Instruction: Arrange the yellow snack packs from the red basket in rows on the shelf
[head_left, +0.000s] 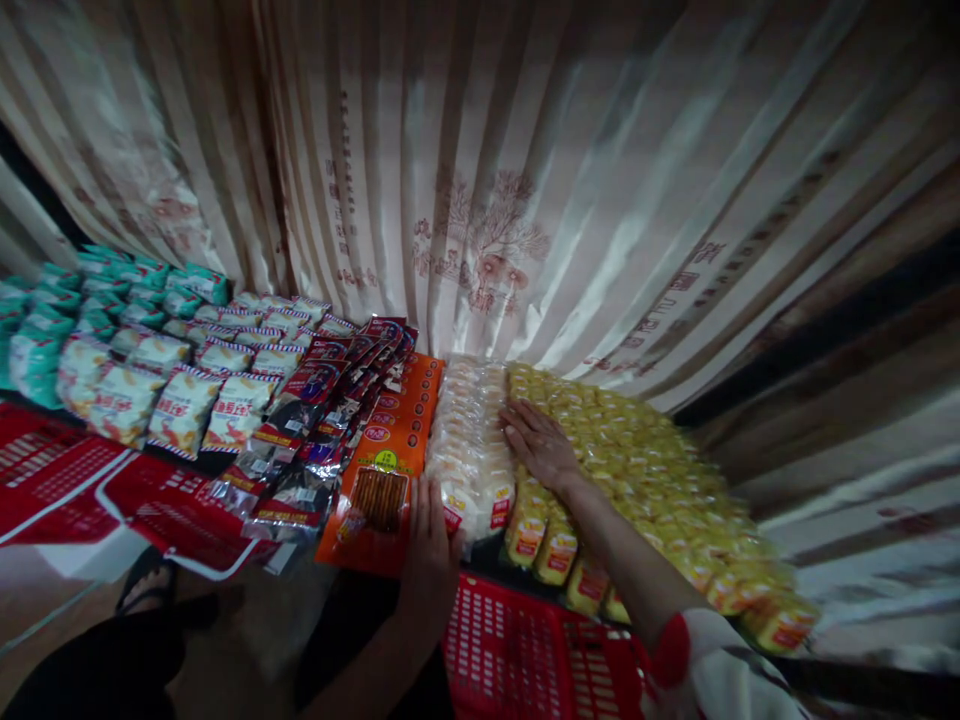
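Note:
Fingers outstretched, my left hand (431, 550) rests at the near end of the rows, touching the right edge of a flat orange snack packet (401, 440) and the white-wrapped small packs (459, 430) beside it. A window on the orange packet shows brown sticks. My right hand (541, 445) lies flat, palm down, between the white-wrapped packs and the long rows of yellow-wrapped packs (637, 450). Nothing is gripped in it. Dark shiny snack packets (322, 400) overlap in a pile to the left of the orange one.
Further left stand white snack bags (184, 405) with striped edges and teal bags (45, 345). Red perforated baskets (510, 640) sit below the front edge, more red plastic (172, 510) at left. A printed curtain (480, 200) hangs behind. A sandalled foot (146, 580) shows below.

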